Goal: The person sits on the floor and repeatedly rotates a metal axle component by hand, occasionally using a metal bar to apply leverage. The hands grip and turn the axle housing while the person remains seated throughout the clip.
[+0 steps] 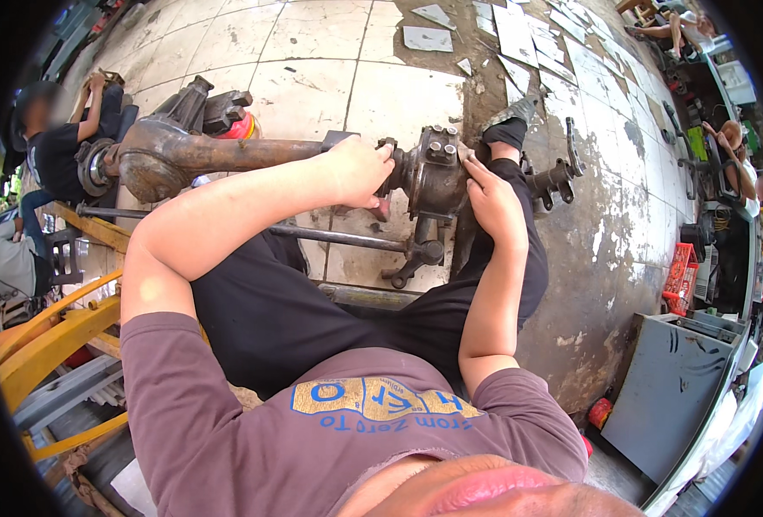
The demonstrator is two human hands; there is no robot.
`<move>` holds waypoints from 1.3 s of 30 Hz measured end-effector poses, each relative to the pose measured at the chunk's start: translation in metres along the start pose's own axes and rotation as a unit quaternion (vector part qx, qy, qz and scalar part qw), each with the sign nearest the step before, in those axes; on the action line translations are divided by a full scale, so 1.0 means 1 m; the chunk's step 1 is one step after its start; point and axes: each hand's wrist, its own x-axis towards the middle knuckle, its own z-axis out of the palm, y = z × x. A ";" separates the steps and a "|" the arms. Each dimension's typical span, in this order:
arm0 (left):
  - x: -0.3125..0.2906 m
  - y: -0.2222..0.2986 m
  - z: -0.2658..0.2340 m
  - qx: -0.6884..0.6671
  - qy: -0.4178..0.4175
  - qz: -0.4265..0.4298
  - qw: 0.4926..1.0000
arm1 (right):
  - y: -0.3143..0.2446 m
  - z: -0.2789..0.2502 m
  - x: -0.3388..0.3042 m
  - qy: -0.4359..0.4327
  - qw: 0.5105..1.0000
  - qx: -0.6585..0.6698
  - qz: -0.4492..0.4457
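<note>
A rusty vehicle axle (252, 154) lies crosswise in front of me, its round differential housing (152, 160) at the left. My left hand (362, 175) is closed around the axle's right end, beside the flange, its fingertips partly hidden. At that end sits a dark steering knuckle (434, 177) with several bolts on top. Against its right side rests my right hand (495, 203), fingers stretched out and holding nothing. Below the axle, a steel tie rod (338, 239) runs to a joint (426, 252) under the knuckle.
My legs straddle the axle end. Another metal part (554, 182) stands beyond my right foot. Broken tiles (519, 43) lie ahead. Yellow metal frames (62, 340) are at my left, a grey cabinet (661, 388) and red crate (681, 277) at right. Other people sit at both sides.
</note>
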 end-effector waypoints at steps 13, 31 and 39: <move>0.000 -0.002 0.002 0.005 0.006 0.006 1.000 | 0.012 0.008 0.007 0.002 1.000 0.006 -0.021; 0.001 0.000 0.000 -0.001 0.015 0.011 1.000 | 0.017 0.023 0.008 0.073 0.995 0.058 -0.016; 0.000 -0.004 0.010 0.008 0.047 0.023 0.999 | 0.018 0.022 0.013 0.077 0.995 0.045 0.031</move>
